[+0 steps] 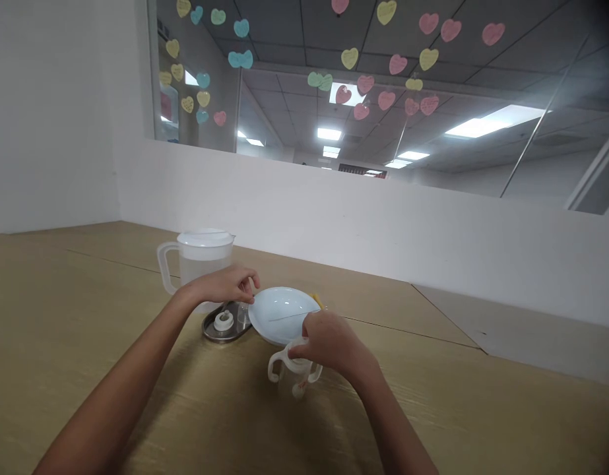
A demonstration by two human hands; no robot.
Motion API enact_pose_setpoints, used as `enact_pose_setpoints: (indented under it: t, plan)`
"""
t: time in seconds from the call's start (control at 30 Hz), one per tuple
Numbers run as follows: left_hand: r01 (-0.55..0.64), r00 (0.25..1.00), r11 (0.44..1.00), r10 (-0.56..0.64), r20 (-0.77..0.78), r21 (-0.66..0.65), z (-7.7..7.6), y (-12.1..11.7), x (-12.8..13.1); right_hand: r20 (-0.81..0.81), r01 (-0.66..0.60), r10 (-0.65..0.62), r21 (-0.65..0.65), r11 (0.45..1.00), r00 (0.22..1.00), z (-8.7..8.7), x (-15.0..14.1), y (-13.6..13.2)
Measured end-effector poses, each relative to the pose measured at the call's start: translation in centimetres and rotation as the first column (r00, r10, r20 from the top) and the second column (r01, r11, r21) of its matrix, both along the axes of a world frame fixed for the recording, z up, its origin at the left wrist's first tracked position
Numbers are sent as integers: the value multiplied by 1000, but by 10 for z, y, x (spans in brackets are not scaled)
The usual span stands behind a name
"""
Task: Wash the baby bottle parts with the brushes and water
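My left hand (231,285) hovers by the left rim of a shallow white bowl (279,310), fingers bent and apart, with nothing visible between them. Below it lies an oval metal tray (212,335) bearing a small white ring-shaped cap (224,320) and something clear. My right hand (331,340) is closed at the top of a clear two-handled training cup (289,381), its thumb on the white collar. Most of its fingertips are hidden. A thin dark line crosses the bowl towards this hand; I cannot tell whether it is a stick or a reflection.
A translucent lidded jug (205,254) stands behind my left hand, its handle to the left. Something yellow (317,301) pokes out behind the bowl's right rim. The tan table (482,409) meets a white wall (304,211) under a window with heart-shaped notes.
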State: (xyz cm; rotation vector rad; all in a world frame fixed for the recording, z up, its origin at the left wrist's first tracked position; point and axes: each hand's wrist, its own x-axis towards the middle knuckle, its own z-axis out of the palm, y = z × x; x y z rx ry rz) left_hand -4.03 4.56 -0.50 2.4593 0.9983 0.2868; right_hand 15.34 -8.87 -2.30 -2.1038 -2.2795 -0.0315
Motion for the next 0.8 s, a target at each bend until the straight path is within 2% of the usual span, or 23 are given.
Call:
enact_pose_setpoints:
  t: [0.13,0.23,0.37,0.5,0.63,0.8]
  plan:
    - [-217,942,969,239,-234,114,-22,26,-1,-14,-3,2,-17,1000,1000,-1,-1,1]
    - [-287,897,949,313,-313,129,-40,46,-4,-34,-39,39,-13,999,999,-2,1,1]
    - [-337,859,939,338,-383,72,-59,64,-9,-40,-83,82,-8,997,996,-3,4,1]
    - [-362,856,932,334,-396,4,-72,73,-13,-14,-76,76,-30,997,997,-2,3,0]
    - [-368,857,929,326,-400,-31,-78,78,-13,-1,-64,64,-47,997,998,0,0,-1]
    - [-367,854,929,321,-408,-37,-77,76,-11,-8,-55,55,-61,997,998,0,0,-2]
